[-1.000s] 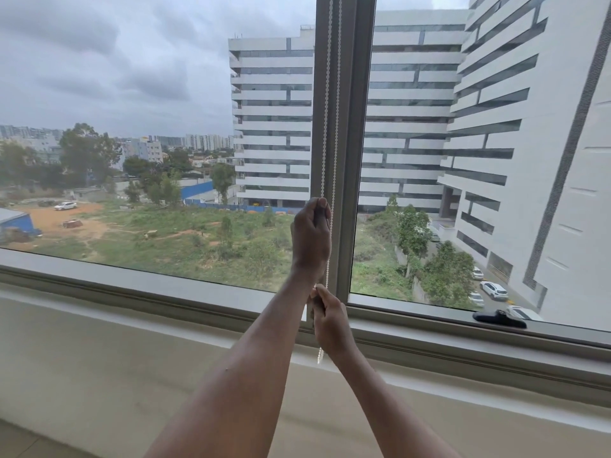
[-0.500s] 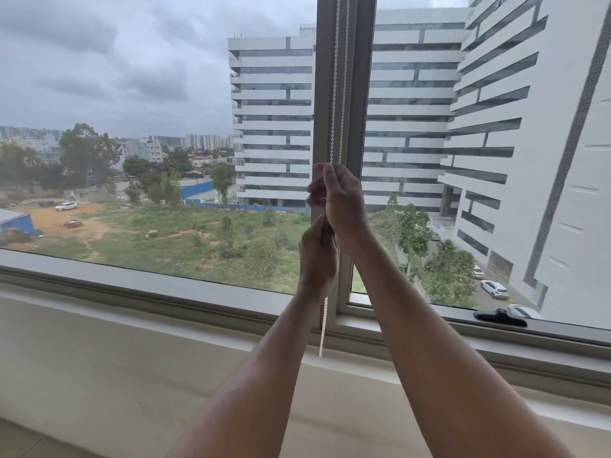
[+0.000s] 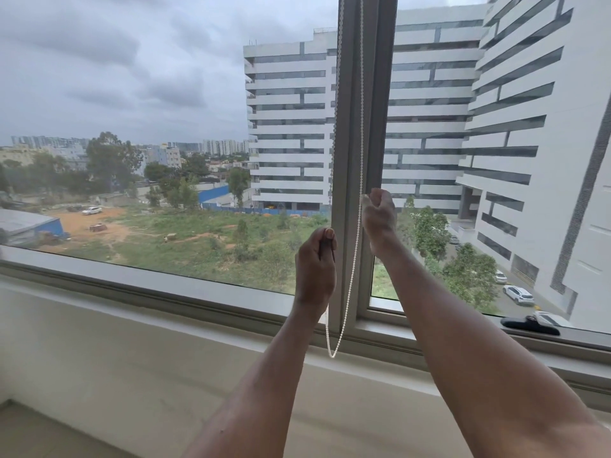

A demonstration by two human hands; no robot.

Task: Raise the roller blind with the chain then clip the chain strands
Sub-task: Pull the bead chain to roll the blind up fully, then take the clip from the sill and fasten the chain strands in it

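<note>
Chain (image 3: 353,269): two strands along window frame (image 3: 347,160). My left hand (image 3: 315,266) fisted round left strand. My right hand (image 3: 378,213), higher, pinches right strand. Loop hangs free below.

White, beaded chain (image 3: 361,127) against a pale grey window frame (image 3: 348,160). Cream wall (image 3: 132,358) below the sill. Outside, a white building (image 3: 291,127) striped with dark grey horizontal bands, under dull, mottled grey clouds (image 3: 115,61). Green field (image 3: 198,246) patched with orange-brown earth and edged by a bright blue fence (image 3: 213,195). Dark green trees (image 3: 469,276). White car (image 3: 518,294) beside them. Glossy black handle (image 3: 529,326) on the frame's lower rail.
</note>
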